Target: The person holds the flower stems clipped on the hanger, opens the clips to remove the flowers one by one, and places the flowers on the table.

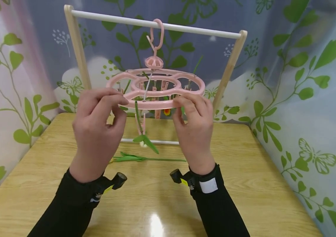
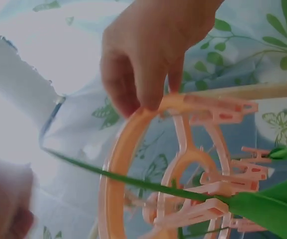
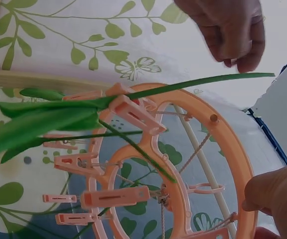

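Observation:
A pink clip hanger (image 1: 152,104) with round openings hangs by its hook (image 1: 159,29) from a white rail. My right hand (image 1: 195,125) pinches its rim at the near right, fingers and thumb on either side of it, also seen in the left wrist view. Close to the near left rim is my left hand (image 1: 101,121), fingers loosely curled; the right wrist view shows it apart from the rim with nothing in it. Between the hands, a pink clothespin (image 3: 136,114) holds an artificial flower, its green stem (image 1: 138,115) up and its white bud (image 1: 143,144) down.
A yellow artificial tulip (image 1: 132,158) lies on the wooden table (image 1: 144,191) below the hanger. Wooden posts (image 1: 77,49) carry the white rail (image 1: 111,18). An orange-red flower (image 1: 167,112) hangs behind the rim. Leaf-patterned curtains (image 1: 313,98) stand round the table.

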{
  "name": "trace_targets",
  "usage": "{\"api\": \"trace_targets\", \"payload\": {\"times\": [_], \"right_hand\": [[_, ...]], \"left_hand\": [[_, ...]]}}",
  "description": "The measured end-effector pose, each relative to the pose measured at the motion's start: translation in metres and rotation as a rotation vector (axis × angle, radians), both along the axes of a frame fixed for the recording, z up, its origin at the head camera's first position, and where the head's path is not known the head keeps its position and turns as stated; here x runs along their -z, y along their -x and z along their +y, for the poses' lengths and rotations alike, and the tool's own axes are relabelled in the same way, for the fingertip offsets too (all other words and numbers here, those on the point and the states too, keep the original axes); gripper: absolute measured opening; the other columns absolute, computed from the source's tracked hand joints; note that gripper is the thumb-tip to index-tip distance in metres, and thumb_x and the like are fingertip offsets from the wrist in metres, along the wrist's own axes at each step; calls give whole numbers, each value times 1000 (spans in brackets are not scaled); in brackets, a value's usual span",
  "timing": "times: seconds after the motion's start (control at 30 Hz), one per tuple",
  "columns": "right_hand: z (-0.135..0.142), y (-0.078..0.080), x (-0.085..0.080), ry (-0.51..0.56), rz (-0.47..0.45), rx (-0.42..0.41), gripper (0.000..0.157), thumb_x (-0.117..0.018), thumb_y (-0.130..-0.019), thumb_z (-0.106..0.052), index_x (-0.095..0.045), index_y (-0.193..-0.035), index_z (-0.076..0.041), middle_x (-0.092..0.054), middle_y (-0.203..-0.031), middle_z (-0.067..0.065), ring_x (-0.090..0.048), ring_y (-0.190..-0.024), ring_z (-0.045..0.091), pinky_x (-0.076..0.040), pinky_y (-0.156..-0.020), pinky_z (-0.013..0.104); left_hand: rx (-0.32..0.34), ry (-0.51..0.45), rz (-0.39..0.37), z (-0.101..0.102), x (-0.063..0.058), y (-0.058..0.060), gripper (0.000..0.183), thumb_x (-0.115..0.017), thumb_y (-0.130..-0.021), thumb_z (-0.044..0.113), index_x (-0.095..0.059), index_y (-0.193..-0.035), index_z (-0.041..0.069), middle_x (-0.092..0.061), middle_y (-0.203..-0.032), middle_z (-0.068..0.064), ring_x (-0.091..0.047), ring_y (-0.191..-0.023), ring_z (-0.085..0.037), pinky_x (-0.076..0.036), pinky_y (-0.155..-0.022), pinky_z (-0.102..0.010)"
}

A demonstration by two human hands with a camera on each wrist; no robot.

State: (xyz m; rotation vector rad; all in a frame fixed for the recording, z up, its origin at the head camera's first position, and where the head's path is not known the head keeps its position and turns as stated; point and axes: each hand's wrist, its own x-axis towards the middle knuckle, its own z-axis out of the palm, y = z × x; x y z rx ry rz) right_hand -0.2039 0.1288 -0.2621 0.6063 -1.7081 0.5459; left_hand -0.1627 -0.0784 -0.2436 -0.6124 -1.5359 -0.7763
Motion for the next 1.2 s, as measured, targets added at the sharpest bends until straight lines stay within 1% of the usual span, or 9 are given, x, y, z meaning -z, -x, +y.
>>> {"api": "trace_targets", "payload": {"times": [0.07, 0.13, 0.2, 0.33, 0.53, 0.7, 0.83, 0.97, 1.2], "right_hand": [[1, 1, -1, 12, -4, -1, 13, -66, -91, -2, -73, -102, -4, -68, -107, 11, -57, -103, 34, -46, -94, 43], [3, 1, -1, 16, -9, -1, 13, -66, -91, -2, -72, -102, -4, -68, -107, 11, -57, -102, 34, -46, -93, 43], [4, 1, -2, 21, -15, -3, 13, -66, -91, -2, -72, -102, -4, -67, -107, 11, -57, -102, 34, -46, -92, 42], [4, 2, 0, 28, -28, -18, 12, -65, -92, -3, -72, -103, -4, -67, -106, 11, -57, -101, 33, -46, -92, 42], [1, 1, -1, -28, 11, -31, 14, -63, -93, -5, -72, -104, -4, -68, -106, 11, -58, -99, 32, -45, -91, 42], [-6, -1, -2, -92, 55, -40, 13, -64, -93, -5, -71, -104, -4, -68, -107, 12, -58, -100, 33, -45, -92, 41], [-10, -1, -1, -105, 81, -36, 9, -66, -93, -6, -71, -100, -2, -68, -106, 13, -59, -100, 33, -46, -90, 41], [-8, 0, -2, -80, 68, -52, 10, -65, -94, -5, -71, -102, -2, -68, -107, 12, -60, -101, 34, -46, -92, 40], [1, 1, -3, -45, 12, -74, 17, -63, -94, -4, -71, -109, -3, -67, -111, 13, -57, -103, 33, -44, -94, 41]], "left_hand": [[-39, 82, -87, -7, 1, 4, 21, -54, -89, -12, -71, -88, -1, -66, -104, -19, -57, -99, -39, -42, -86, -43], [-47, 170, -154, -11, 2, 9, 20, -56, -87, -12, -71, -91, 0, -67, -110, -18, -56, -106, -39, -42, -97, -44], [-45, 248, -187, -13, 3, 14, 16, -62, -87, -9, -71, -95, 2, -67, -114, -16, -56, -110, -37, -39, -104, -44], [-24, 306, -200, -10, 8, 21, 14, -70, -86, -4, -72, -99, 3, -70, -110, -11, -59, -110, -32, -41, -104, -41], [-20, 294, -176, -9, 10, 23, 18, -69, -86, -8, -74, -100, 2, -73, -103, -10, -62, -103, -29, -48, -91, -37], [-28, 314, -143, -4, 11, 21, 17, -71, -87, -4, -75, -101, 3, -74, -104, -10, -63, -102, -30, -49, -92, -37], [-32, 336, -114, 0, 12, 21, 17, -72, -87, -1, -76, -103, 3, -74, -105, -12, -64, -101, -30, -50, -94, -38], [-39, 330, -101, 0, 11, 21, 17, -71, -88, -2, -75, -104, 2, -74, -106, -12, -64, -101, -31, -50, -93, -38], [-54, 290, -107, -11, 10, 24, 19, -70, -88, -2, -74, -106, 3, -73, -104, -12, -62, -98, -32, -48, -90, -39]]}}
